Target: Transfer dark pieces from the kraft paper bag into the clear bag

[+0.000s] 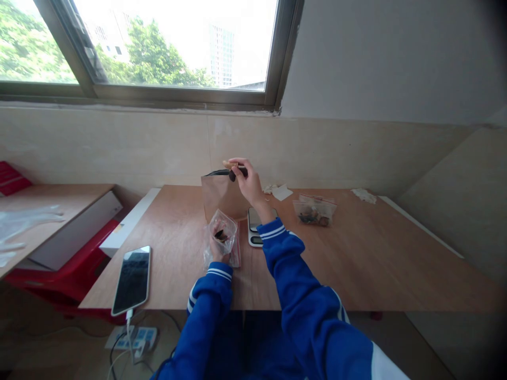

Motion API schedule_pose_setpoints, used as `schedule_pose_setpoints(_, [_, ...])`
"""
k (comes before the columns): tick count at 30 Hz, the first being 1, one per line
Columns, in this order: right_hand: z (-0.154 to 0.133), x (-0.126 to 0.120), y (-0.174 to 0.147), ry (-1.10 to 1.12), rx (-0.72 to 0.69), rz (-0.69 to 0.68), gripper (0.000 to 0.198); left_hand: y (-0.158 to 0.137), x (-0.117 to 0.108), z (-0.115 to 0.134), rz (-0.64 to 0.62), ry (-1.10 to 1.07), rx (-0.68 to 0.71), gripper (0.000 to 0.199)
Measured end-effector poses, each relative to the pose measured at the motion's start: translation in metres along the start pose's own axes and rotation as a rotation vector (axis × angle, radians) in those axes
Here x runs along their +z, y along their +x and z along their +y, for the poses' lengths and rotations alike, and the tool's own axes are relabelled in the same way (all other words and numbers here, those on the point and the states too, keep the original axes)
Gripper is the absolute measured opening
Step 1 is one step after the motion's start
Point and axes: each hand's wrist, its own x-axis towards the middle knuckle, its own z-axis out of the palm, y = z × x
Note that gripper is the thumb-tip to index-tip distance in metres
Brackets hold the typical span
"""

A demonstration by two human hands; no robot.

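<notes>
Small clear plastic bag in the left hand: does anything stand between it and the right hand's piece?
Nothing visible does. The right hand pinches a dark piece above the small clear plastic bag held by the left hand; only air lies between.

On the table (pixel 376 264), a tall paper bag (pixel 222 198) stands at the back, with the left hand (pixel 219 250) in front of it holding 1 small plastic bag (pixel 222 237). A scale (pixel 255 228) sits just right of that. Further right lies a filled pouch (pixel 315 211); the phone (pixel 132 278) lies at the left edge. The right hand (pixel 247 182) is at the tall bag's top.
</notes>
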Motion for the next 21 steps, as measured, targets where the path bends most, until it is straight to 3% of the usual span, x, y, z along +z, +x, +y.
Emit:
schedule_pose_setpoints(3, [0.02, 0.013, 0.026, -0.08, -0.061, -0.099, 0.021, -0.001, 0.002, 0.0, -0.003, -0.006, 0.003, 0.03])
schedule_pose_setpoints(7, [0.043, 0.026, 0.022, -0.177, -0.035, -0.235, 0.022, -0.005, 0.006, 0.001, -0.009, -0.005, 0.034, 0.032])
schedule_pose_setpoints(11, [0.046, 0.028, 0.023, -0.136, -0.044, -0.131, 0.022, -0.006, 0.008, 0.0, -0.031, -0.002, -0.006, 0.034])
schedule_pose_setpoints(14, [0.047, 0.028, 0.043, -0.115, -0.071, -0.01, 0.025, -0.004, 0.007, -0.001, -0.03, 0.018, -0.032, 0.033])
schedule_pose_setpoints(16, [0.051, 0.03, 0.055, -0.123, -0.091, -0.006, 0.027, -0.003, 0.006, -0.001, -0.018, 0.033, -0.024, 0.032])
schedule_pose_setpoints(21, [0.065, 0.038, 0.053, -0.139, -0.079, -0.267, 0.023, -0.003, 0.005, -0.002, -0.027, 0.02, -0.013, 0.031])
